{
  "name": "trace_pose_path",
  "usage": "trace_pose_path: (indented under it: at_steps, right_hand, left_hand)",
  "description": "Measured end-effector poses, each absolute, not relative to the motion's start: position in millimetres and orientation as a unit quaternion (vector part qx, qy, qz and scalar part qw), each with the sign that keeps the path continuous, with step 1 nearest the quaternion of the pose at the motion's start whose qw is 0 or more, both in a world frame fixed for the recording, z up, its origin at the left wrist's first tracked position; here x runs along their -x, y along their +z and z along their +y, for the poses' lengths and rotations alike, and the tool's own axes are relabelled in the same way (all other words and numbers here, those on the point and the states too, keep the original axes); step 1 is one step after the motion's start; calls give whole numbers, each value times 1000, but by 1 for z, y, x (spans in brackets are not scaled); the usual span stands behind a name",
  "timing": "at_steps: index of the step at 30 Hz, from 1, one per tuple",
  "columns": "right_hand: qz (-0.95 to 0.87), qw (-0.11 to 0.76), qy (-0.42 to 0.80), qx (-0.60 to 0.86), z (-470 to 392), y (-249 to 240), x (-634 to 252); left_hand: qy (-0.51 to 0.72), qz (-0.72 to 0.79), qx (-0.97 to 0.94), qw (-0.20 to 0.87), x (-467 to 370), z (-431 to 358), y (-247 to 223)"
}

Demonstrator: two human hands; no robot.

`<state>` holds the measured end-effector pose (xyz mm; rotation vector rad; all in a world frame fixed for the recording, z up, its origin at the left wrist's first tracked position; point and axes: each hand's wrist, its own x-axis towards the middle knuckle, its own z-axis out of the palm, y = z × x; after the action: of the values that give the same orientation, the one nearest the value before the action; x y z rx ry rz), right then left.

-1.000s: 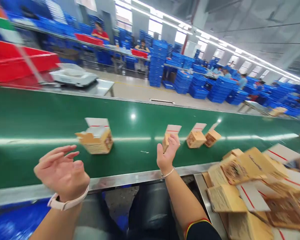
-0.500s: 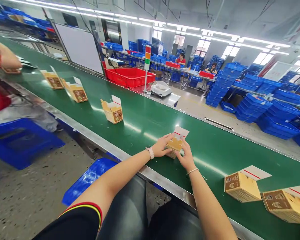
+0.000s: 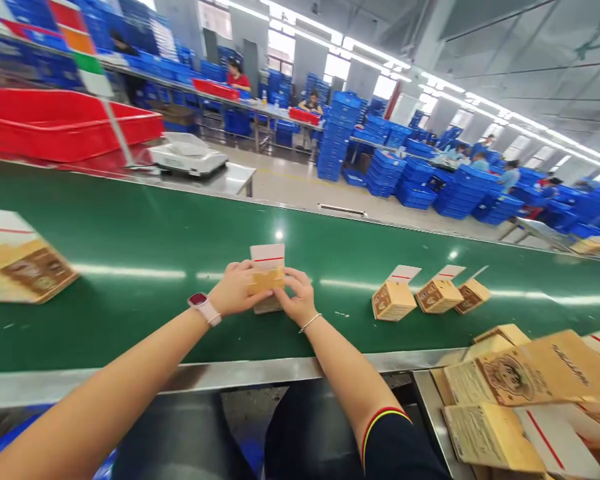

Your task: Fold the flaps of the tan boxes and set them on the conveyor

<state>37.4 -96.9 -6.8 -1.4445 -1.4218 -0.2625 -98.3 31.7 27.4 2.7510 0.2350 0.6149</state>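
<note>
Both sets of fingers are closing on a small tan carton (image 3: 266,283) that is standing on the green belt (image 3: 145,233). The left hand (image 3: 237,288) is gripping the carton's left side, fingers curled against it, and the right hand (image 3: 296,298) is pressing its right side, fingertips together on the top edge. The carton's white flap with a red stripe is standing up behind the fingers. A pink watch (image 3: 205,308) is sitting on the left wrist, and a thin bracelet (image 3: 310,323) is hanging on the right wrist.

To the right on the belt, three more cartons (image 3: 430,297) are sitting in a row with their flaps open, close beside one another. At the far left, another open carton (image 3: 23,263) is lying blurred at the picture's edge. In the lower right corner, a pile of flat cartons (image 3: 525,387) is resting on a metal tray beside the belt's steel rim. Beyond the belt, a red tub (image 3: 65,127) and a white scale (image 3: 187,157) are sitting on a steel table, and stacks of blue crates (image 3: 430,180) are filling the hall, where other people are working.
</note>
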Motion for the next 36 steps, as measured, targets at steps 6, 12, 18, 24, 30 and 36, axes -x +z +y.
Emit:
trace_pose_path:
  at_steps: [6,12,18,24,30,36]
  right_hand:
    - [-562,513,-55,646,-102,-1,-33]
    - [-429,589,24,685,-103,11,-26]
    - [-228,688,137,675,-102,18,-23]
    - [-91,668,361,645,-102,33,-45]
    - [-71,672,337,656,-113,41,-55]
    - [-71,747,170,639,-160,41,-51]
  left_hand:
    - [192,81,-956,208,94,23,30]
    - [376,188,-793,441,81,-6,7]
    - [330,345,-557,680,62,-18,15]
    - [137,335,-550,753,44,-17,48]
    - [159,336,-533,760,29,-35,49]
    - [406,303,-580,638,81,-28,38]
